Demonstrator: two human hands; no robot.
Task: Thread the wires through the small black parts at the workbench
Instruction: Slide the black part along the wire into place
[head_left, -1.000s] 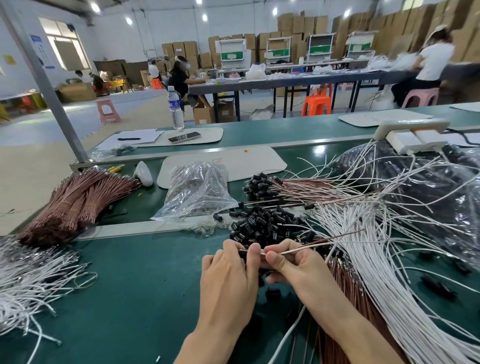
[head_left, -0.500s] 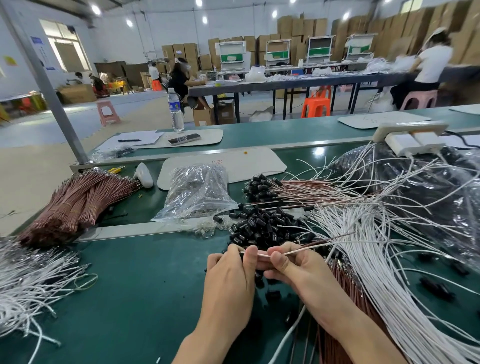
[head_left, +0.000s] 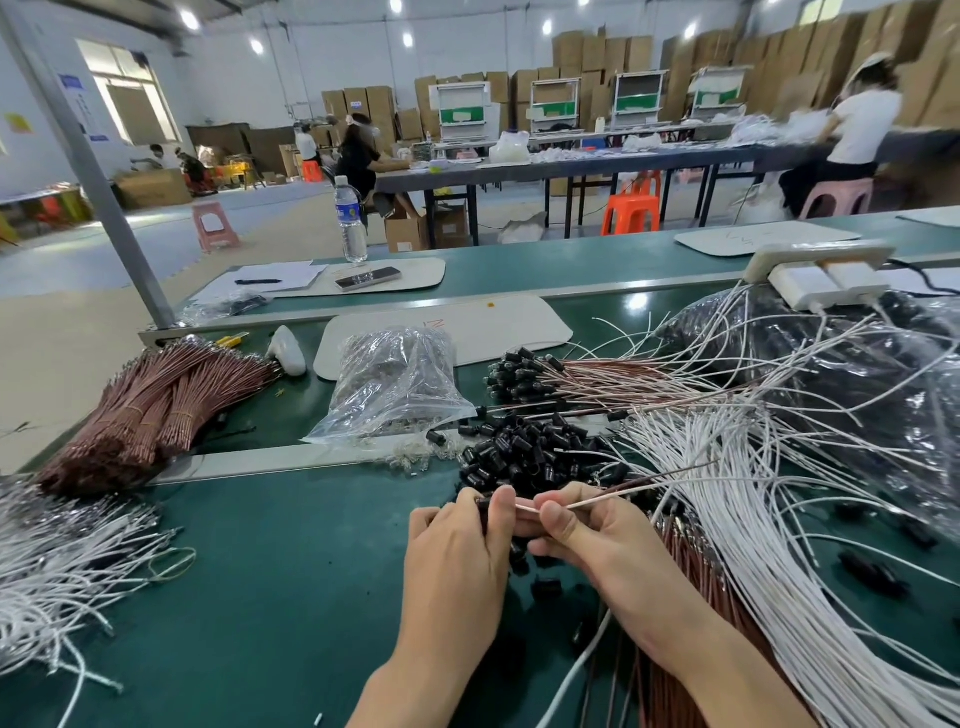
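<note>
My left hand (head_left: 457, 545) pinches a small black part (head_left: 484, 503) between thumb and fingertips. Beside it, my right hand (head_left: 582, 530) pinches a pair of thin wires (head_left: 613, 493), one white and one brown, whose ends point into the black part. The wires run up and right from my fingers. Just behind my hands lies a heap of loose black parts (head_left: 524, 452). Farther back, a fan of brown wires with black parts fitted on their tips (head_left: 524, 374) rests on the green bench (head_left: 291, 561).
A mass of white wires (head_left: 753, 519) spreads to the right over brown ones. Bundled brown wires (head_left: 150, 405) and loose white wires (head_left: 57, 566) lie left. A clear bag (head_left: 395, 384) sits mid-bench, a large bag (head_left: 857, 384) at right, and a power strip (head_left: 821, 270) behind it.
My two hands have drawn slightly apart, showing a short stretch of white wire between the thumbs. The black part stays at my left fingertips.
</note>
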